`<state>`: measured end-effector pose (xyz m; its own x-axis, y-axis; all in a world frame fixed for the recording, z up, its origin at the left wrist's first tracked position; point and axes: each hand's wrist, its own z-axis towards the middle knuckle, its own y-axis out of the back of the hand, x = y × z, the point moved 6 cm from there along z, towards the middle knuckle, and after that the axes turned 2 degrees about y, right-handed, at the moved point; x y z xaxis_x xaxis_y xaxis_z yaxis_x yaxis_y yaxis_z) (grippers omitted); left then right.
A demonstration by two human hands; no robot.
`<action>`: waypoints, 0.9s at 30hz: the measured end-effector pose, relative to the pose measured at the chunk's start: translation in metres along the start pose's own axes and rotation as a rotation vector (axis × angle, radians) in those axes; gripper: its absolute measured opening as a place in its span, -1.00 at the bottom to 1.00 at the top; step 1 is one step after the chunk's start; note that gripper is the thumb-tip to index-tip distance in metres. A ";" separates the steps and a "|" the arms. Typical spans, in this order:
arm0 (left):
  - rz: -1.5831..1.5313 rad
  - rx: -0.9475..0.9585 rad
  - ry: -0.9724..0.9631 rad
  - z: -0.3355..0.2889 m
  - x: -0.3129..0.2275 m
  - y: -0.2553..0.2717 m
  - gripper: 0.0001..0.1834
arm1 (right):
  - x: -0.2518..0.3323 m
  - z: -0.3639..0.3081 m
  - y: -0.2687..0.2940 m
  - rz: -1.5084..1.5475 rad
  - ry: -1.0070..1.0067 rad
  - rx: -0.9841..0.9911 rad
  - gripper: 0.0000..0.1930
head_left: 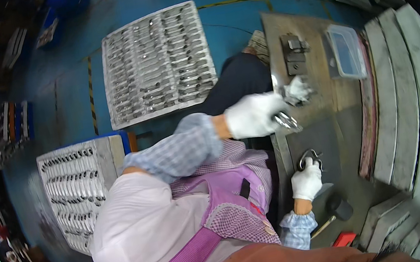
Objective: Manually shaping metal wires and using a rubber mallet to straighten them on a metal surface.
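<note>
Your white-gloved left hand (257, 115) grips blurred, shiny metal pieces (288, 121); your white-gloved right hand's (307, 182) fingers hold a curved, dark metal piece (308, 151), partly hidden.

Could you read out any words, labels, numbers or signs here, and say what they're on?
None can be read.
Metal part in the left hand: too blurred.
Purple apron: any lettering is too small to make out.
Small red object: too small.
Clear plastic box: nothing legible.
</note>
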<state>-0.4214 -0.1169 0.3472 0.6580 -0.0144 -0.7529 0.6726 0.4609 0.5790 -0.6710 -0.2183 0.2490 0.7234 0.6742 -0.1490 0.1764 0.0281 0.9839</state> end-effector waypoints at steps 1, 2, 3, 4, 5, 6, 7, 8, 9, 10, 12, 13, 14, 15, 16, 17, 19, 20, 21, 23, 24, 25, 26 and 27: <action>0.027 -0.160 0.034 -0.015 0.009 0.048 -0.74 | 0.000 0.006 0.006 -0.010 0.039 0.054 -0.76; -0.013 -0.299 0.181 -0.037 0.029 0.081 -0.73 | -0.001 0.009 0.008 0.047 0.101 0.095 -0.78; -0.065 -0.424 0.315 -0.057 0.054 0.111 -0.73 | -0.003 0.008 0.020 0.145 0.094 0.076 -0.83; 0.036 -0.504 0.421 -0.085 0.091 0.133 -0.73 | -0.008 0.011 0.017 0.190 0.068 0.172 -0.85; 0.149 -0.584 0.535 -0.122 0.134 0.149 -0.72 | -0.013 0.014 0.012 0.239 0.052 0.272 -0.86; 0.290 -0.565 0.576 -0.145 0.173 0.159 -0.72 | -0.018 0.015 0.014 0.352 0.040 0.273 -0.86; 0.438 -0.551 0.624 -0.171 0.213 0.170 -0.71 | -0.017 0.018 0.018 0.465 0.042 0.275 -0.86; 0.494 -0.498 0.732 -0.198 0.261 0.176 -0.71 | -0.014 0.020 0.021 0.682 0.039 0.250 -0.84; 0.540 -0.439 0.835 -0.218 0.308 0.177 -0.71 | -0.018 0.021 0.017 0.865 -0.153 0.396 -0.82; 0.519 -0.436 0.835 -0.226 0.344 0.175 -0.71 | -0.006 0.024 0.034 0.981 -0.149 0.383 -0.80; 0.379 -0.548 1.054 -0.251 0.414 0.173 -0.70 | 0.014 0.027 0.063 1.135 -0.187 0.403 -0.77; 0.389 -0.561 1.064 -0.278 0.449 0.181 -0.70 | 0.027 0.029 0.078 1.197 -0.156 0.421 -0.78; 0.330 -0.597 1.058 -0.308 0.477 0.201 -0.70 | 0.037 0.031 0.089 1.209 -0.095 0.415 -0.79; 0.195 -0.595 1.042 -0.296 0.494 0.183 -0.69 | 0.041 0.033 0.097 1.166 -0.092 0.383 -0.79; 0.284 -0.558 1.034 -0.295 0.497 0.167 -0.56 | 0.044 0.033 0.102 1.139 -0.113 0.373 -0.79; 0.222 -0.521 1.160 -0.303 0.510 0.169 -0.58 | 0.049 0.033 0.112 1.124 -0.091 0.345 -0.79; -0.219 -0.660 1.206 -0.321 0.521 0.167 -0.61 | 0.063 0.036 0.131 1.104 -0.061 0.317 -0.79; -0.006 -0.673 1.145 -0.342 0.518 0.191 -0.67 | 0.077 0.040 0.141 1.136 -0.015 0.339 -0.78; -0.038 -0.659 1.138 -0.324 0.514 0.179 -0.67 | 0.085 0.041 0.149 1.129 -0.017 0.328 -0.78; 0.466 -0.549 1.176 -0.298 0.484 0.169 -0.74 | 0.107 0.049 0.163 1.058 0.024 0.311 -0.78; 0.633 -0.453 1.163 -0.300 0.469 0.168 -0.70 | 0.136 0.056 0.177 0.988 0.183 0.284 -0.77; 0.628 -0.325 1.276 -0.290 0.451 0.159 -0.69 | 0.162 0.062 0.186 0.905 0.328 0.247 -0.76; 0.771 -0.358 1.239 -0.289 0.429 0.157 -0.70 | 0.185 0.068 0.193 0.794 0.486 0.191 -0.74; 0.917 -0.387 1.192 -0.285 0.410 0.155 -0.70 | 0.206 0.073 0.195 0.795 0.561 0.218 -0.74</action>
<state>-0.1443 0.2013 0.0392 0.0137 0.9937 -0.1116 -0.0444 0.1121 0.9927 -0.4384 -0.1276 0.4033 0.2745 0.6906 0.6691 -0.0632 -0.6814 0.7292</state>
